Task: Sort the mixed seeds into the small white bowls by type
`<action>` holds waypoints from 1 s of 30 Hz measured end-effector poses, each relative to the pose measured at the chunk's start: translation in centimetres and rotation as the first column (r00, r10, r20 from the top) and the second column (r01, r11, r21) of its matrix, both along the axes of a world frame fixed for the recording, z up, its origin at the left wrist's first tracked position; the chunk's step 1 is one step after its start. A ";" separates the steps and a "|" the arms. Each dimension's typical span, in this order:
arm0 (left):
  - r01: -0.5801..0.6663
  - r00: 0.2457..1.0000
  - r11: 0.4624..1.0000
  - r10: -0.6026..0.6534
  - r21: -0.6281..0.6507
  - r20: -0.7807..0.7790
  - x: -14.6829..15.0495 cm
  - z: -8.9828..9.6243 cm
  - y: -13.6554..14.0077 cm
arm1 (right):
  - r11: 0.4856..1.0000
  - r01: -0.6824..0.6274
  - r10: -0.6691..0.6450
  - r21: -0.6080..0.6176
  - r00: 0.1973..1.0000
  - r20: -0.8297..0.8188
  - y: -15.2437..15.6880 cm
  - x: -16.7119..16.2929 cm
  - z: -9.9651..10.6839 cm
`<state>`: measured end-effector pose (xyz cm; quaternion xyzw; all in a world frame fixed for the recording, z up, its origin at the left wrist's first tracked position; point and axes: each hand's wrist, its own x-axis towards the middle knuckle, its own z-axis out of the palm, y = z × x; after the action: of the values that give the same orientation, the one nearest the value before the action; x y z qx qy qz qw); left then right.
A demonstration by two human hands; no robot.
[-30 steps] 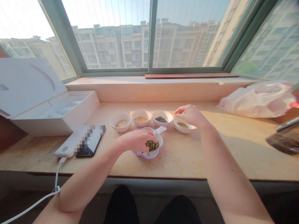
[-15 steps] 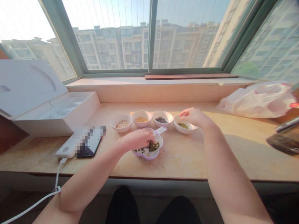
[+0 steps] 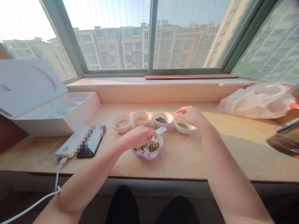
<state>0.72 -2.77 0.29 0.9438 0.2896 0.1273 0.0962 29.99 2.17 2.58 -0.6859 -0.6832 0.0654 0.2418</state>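
My left hand [image 3: 141,137] is over a white dish with a purple rim [image 3: 149,158], which holds a mix of green, dark and pale beans [image 3: 153,146]. Its fingers are bent together just above the mix; anything small between them is too fine to see. My right hand [image 3: 190,114] hovers over the back rim of the white bowl of green beans [image 3: 183,125], fingers loosely stretched with nothing visible in them. To its left stand a bowl of black beans [image 3: 161,120], a bowl of yellowish grains [image 3: 141,120] and a bowl of pale flat pieces [image 3: 122,124].
A phone [image 3: 91,146] and a white power bank [image 3: 65,149] with a cable lie at left, before an open white box [image 3: 81,115]. A plastic bag [image 3: 257,99] sits at back right, near a dark glossy object [image 3: 283,140]. The counter's front edge [image 3: 158,179] runs below.
My left hand has lifted slightly out of the bean mix, uncovering more of it. My right hand has shifted a little up and to the left over its bowl.
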 end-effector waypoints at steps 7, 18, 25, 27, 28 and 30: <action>-0.123 0.961 0.980 0.078 0.158 0.266 -0.4 0.4 0.0 | 0.925 -0.374 0.372 0.061 0.866 -0.335 -1.4 -4.4 -0.2; -0.147 0.898 0.955 0.019 0.258 0.441 -0.3 -0.2 0.4 | 0.536 -0.832 0.483 -0.143 0.441 -0.757 -2.6 -7.5 -1.8; -0.200 0.896 0.959 0.095 0.202 0.433 -0.5 0.2 0.0 | 0.655 -0.754 0.365 -0.050 0.374 -0.853 -2.9 -8.7 -2.2; -0.214 0.882 0.959 0.108 0.188 0.458 -0.5 0.2 -0.1 | 0.689 -0.724 0.351 -0.037 0.378 -0.857 -2.9 -8.8 -2.2; -0.218 0.876 0.959 0.111 0.180 0.470 -0.5 0.2 -0.2 | 0.705 -0.709 0.356 -0.031 0.391 -0.849 -2.9 -8.7 -2.1; -0.233 0.864 0.961 0.134 0.150 0.485 -0.4 0.3 -0.2 | 0.735 -0.678 0.390 -0.022 0.448 -0.804 -2.9 -8.5 -1.9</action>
<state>0.35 -2.96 0.59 0.8572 0.3321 0.3898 0.0539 21.51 -0.72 0.66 -0.3672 -0.6770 0.5357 0.3462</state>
